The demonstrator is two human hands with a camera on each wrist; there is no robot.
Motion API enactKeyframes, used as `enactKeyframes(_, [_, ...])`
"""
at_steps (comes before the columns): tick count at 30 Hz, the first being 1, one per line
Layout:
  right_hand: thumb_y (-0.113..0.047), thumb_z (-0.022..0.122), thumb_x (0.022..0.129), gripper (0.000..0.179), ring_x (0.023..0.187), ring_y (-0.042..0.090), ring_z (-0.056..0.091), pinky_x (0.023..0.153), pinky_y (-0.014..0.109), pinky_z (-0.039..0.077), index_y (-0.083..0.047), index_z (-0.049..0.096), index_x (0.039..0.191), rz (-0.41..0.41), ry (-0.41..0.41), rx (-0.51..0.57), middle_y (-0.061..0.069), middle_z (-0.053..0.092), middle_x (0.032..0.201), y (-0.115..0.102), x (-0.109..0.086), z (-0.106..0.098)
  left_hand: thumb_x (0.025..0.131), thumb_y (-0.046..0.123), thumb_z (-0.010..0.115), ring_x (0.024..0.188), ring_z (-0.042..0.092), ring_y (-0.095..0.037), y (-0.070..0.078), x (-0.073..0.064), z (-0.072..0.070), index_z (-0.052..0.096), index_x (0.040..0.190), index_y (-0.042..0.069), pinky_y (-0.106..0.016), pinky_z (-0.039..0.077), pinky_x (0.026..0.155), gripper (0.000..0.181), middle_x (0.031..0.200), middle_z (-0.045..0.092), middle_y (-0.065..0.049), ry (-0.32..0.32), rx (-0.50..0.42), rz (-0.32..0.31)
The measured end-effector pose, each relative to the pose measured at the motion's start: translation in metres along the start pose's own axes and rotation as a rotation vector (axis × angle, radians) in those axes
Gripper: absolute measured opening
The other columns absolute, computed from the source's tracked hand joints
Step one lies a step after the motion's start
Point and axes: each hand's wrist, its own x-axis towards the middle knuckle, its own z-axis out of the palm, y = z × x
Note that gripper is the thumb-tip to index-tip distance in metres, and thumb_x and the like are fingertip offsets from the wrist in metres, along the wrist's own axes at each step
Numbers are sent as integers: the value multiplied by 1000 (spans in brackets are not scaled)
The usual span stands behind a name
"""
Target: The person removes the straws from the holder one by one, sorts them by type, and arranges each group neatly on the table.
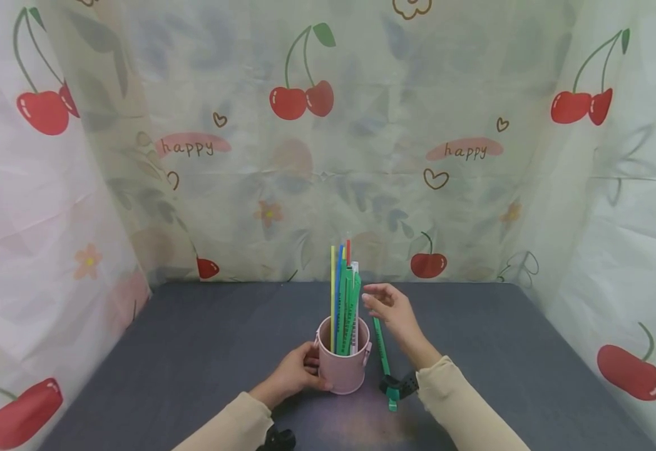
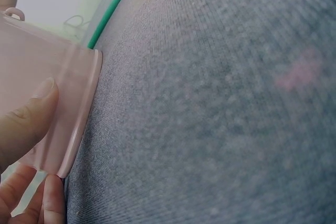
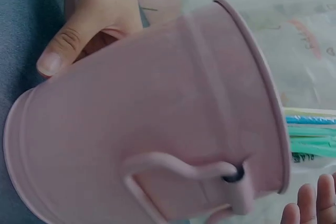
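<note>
Item one, as I see it from my remote seat: a pink bucket [image 1: 342,373], upright on the dark table [image 1: 221,326], base flat on the cloth, its wire handle [image 3: 157,171] folded down along the side, which leaves the mouth unobstructed. Item two: the left hand [image 1: 296,369], clamped on the bucket's lower wall, thumb on the near face and fingers round the far side; I judge this low hold keeps the light-looking bucket from tipping. Item three: a bunch standing in the bucket, comprising a yellow stick [image 1: 332,294], a blue one, a red one, a whitish one and several green sticks [image 1: 342,307], held up by the wall and by one another. Item four: the right hand [image 1: 394,311], just beside the green tops, thumb and fingers apart, nothing visible between them; whether a fingertip touches, I cannot tell. Item five: a loose green stick [image 1: 381,347], lying on the table right of the bucket, partly hidden by a black strap [image 1: 407,384]
</note>
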Motion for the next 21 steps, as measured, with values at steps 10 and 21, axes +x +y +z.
enactKeyframes(10, [-16,70,89,33,86,10,61,82,38,55,0,61,117,-18,14,-22,10,66,100,3,-5,11,64,3,88,99,62,-23,-2,0,0,51,125,-1,-41,55,87,71,111,63,-12,2,-10,27])
enactKeyframes(21, [-12,74,85,31,81,12,61,75,27,53,-1,63,111,-45,20,-27,11,65,96,8,-7,16,63,5,89,99,63,-23,-5,2,0,52,124,0,-41,55,87,71,110,64,-12,1,-8,22])
